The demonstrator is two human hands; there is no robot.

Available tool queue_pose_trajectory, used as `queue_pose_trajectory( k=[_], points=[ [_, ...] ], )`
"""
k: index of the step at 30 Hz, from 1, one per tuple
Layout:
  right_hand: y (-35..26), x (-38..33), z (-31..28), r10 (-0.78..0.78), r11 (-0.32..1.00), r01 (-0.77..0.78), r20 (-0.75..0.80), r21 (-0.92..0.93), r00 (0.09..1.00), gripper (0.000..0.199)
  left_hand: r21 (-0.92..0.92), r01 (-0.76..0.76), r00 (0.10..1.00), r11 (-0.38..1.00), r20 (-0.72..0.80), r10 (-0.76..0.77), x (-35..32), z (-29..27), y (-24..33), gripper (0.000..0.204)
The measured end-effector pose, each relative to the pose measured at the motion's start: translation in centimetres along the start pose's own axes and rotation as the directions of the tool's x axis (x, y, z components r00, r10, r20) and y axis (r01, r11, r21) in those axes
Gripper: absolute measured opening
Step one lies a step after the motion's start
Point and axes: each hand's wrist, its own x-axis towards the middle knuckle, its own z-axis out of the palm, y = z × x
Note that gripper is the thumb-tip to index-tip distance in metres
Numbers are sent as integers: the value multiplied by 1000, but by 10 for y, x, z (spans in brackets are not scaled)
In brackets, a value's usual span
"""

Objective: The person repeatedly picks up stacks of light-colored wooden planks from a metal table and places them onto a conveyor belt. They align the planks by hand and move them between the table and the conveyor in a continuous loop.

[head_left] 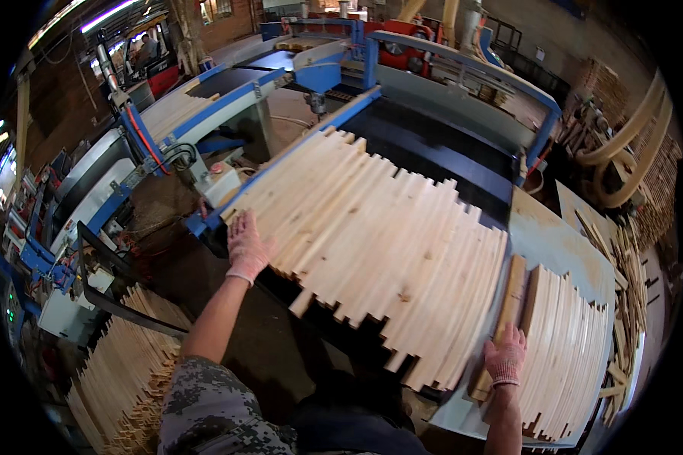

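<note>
A wide layer of pale wooden strips [379, 243] lies side by side on a black conveyor belt [432, 140], their near ends uneven. My left hand [248, 246], in a pinkish knit glove, rests with fingers spread at the left near corner of this layer. To the right, on a grey metal side table [565, 243], a thicker wooden bar [510, 292] lies beside a second row of strips [569, 341]. My right hand [506, 355], gloved alike, lies with fingers extended over the gap between bar and row, touching the bar's side; nothing shows gripped in it.
A blue machine frame [470, 57] spans the belt at the far end. Stacked strips [129, 371] stand low on my left, behind a black curved bar [121, 307]. Loose offcuts [622, 303] are piled beyond the side table. A person [148, 49] is far left at a red vehicle.
</note>
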Motion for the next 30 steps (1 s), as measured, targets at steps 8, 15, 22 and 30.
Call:
queue_pose_trajectory(
  k=[8,15,22,30],
  points=[
    [1,0,32,92,995,-95,-112,-17,989,46,265,69,994,962,-104,-42,154,-48,-98,92],
    [-15,13,24,297,926,-290,-7,-241,955,52,332,-35,981,943,-167,95,176,-24,-151,81],
    [2,-13,15,182,882,-267,-240,-390,953,57,29,-53,995,998,-79,55,149,-36,-156,84],
    [31,-28,23,241,917,-309,-266,-252,933,50,-874,-234,953,426,-119,279,-33,-18,-33,53]
  ],
)
